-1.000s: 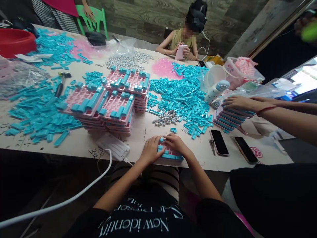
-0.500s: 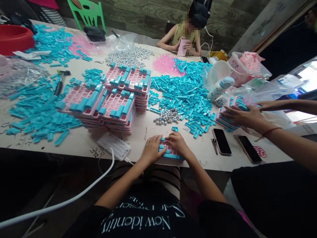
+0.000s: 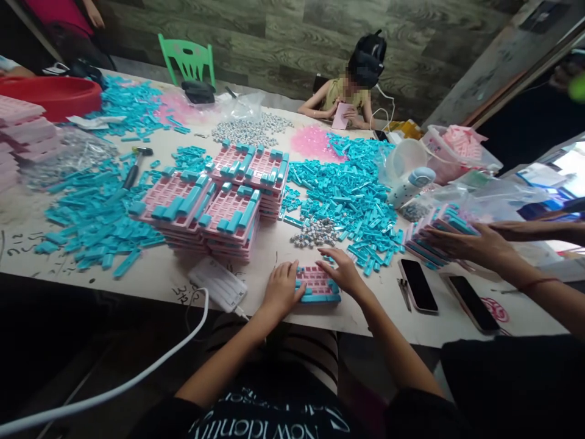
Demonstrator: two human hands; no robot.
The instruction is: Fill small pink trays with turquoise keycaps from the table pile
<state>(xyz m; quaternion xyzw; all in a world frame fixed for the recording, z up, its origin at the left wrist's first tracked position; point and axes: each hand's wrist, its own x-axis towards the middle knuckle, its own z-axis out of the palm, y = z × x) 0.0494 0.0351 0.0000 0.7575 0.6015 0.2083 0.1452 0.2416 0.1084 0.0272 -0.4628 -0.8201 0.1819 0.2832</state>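
"How many of each thing do you count?"

"At the front, one small keyboard (image 3: 317,281). Two phones (image 3: 418,285) to the right, one hammer (image 3: 132,171), one power bank (image 3: 219,283), one red basin (image 3: 64,100), one green chair (image 3: 188,58). Four stacks of pink frames (image 3: 231,210) stand close together mid-table. The loose keys (image 3: 356,189) are beyond counting."

"And the place itself?"

"A pale worktop (image 3: 265,256), scribbled with dark marks towards the near edge. Past it there's a wall (image 3: 274,36) with a wood pattern."

"Where's that keyboard exactly?"

"Flat on the worktop, by the near edge, right of the power bank. It's a pink grid of open squares, blue along the near side and partly at the left."

"What about the hands?"

"The left hand (image 3: 282,286) grips its left end, thumb on top. The right hand (image 3: 340,268) is loose and holds nothing, fingers parted by the far right corner; I can't tell if they touch."
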